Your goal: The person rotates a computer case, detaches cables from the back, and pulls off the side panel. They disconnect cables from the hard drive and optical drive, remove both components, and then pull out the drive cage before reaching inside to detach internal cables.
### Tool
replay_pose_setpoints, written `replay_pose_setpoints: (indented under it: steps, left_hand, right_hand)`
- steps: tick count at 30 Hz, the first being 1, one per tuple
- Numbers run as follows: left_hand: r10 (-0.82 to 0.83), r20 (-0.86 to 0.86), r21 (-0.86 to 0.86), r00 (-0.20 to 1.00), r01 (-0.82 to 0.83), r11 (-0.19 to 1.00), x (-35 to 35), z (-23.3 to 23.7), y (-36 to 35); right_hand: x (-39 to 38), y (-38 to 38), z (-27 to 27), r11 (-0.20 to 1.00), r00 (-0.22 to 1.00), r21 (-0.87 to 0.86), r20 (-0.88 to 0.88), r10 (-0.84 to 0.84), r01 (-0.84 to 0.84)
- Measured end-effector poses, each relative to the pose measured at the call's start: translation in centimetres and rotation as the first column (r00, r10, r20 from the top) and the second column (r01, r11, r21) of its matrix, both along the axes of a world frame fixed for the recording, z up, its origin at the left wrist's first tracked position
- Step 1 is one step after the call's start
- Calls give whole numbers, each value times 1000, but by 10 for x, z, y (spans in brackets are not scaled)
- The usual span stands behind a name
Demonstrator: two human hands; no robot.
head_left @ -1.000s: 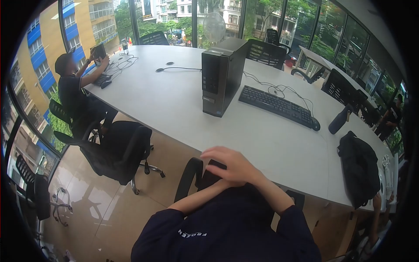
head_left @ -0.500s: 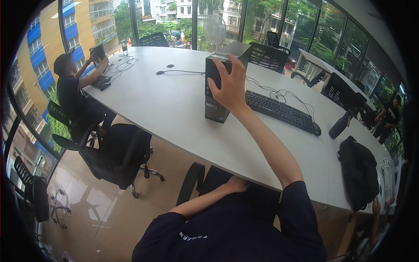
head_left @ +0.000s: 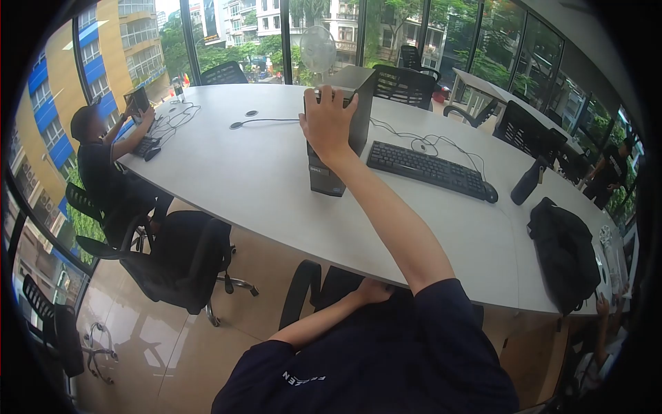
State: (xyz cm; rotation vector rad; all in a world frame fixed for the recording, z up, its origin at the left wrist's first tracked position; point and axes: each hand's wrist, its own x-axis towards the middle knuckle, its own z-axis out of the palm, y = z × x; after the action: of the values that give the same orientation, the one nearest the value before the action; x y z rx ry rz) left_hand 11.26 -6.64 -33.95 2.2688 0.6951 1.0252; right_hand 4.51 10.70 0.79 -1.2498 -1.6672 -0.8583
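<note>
A black Dell computer tower (head_left: 327, 181) stands upright on the white table (head_left: 255, 179). My right hand (head_left: 328, 123) lies over the upper front of the tower, its fingers curled over the top edge. Down by my lap, at the table's edge, is my left hand (head_left: 373, 290); its fingers are partly hidden. Right of the tower lies a black keyboard (head_left: 424, 168), with a black mouse (head_left: 490, 192) at its right end. A thin cable (head_left: 269, 121) runs along the table to the left of the tower.
A dark bottle (head_left: 528, 182) and a black backpack (head_left: 565, 255) are on the right of the table. A person (head_left: 103, 155) at the left end handles a small dark device. Black chairs (head_left: 176, 259) stand around the table. Other people are at the far right.
My right hand has gone from spread fingers in front of the tower to fingers curled over its top edge. The view has shifted slightly to the right. My left hand remains by my lap.
</note>
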Motion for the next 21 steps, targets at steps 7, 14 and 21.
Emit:
replay_pose_setpoints:
  steps: [7, 14, 21]
  left_hand:
    - [-15, -106, -9, 994, 14, 1000, -3, -1, 1]
    - [4, -122, 69, 993, 4, 998, 3, -9, 8]
    - [-25, -458, 122, 889, 91, 988, -12, 36, -28]
  right_hand:
    - [4, 6, -5, 996, 998, 66, -28, 54, -52]
    - [23, -3, -5, 985, 982, 86, -101, 156, -148]
    - [56, -32, 0, 936, 925, 93, -144, 351, -340]
